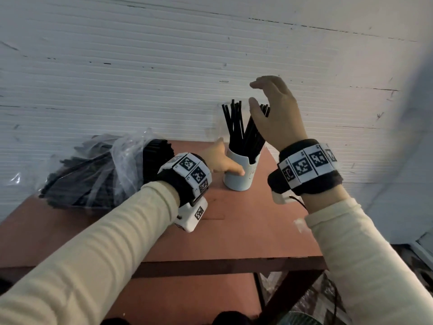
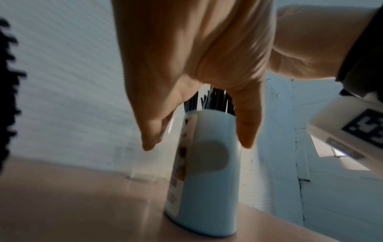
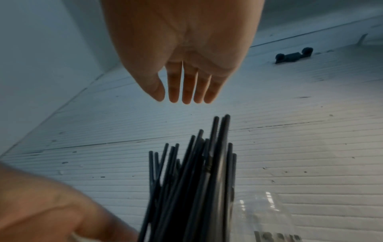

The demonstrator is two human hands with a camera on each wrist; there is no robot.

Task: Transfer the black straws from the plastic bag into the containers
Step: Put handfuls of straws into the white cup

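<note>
**Cup steadied while the straws settle**

White ribbed wall panels stand behind a reddish-brown worktop (image 1: 234, 231). Near its far edge is a pale container (image 1: 239, 174), already holding a loose bunch of black straws (image 1: 243, 130) that lean to different sides. The left hand (image 1: 222, 164) touches the container's side with relaxed, spread fingers; I judge it steadies the light container so that it does not tip. The right hand (image 1: 274, 111) hovers beside the tops of the straws, fingers straight and together, holding nothing, probably to tap or gather them. At the left lies the plastic bag (image 1: 100, 174), still full of straws, so much of the transfer remains. I see only one container clearly.
</note>
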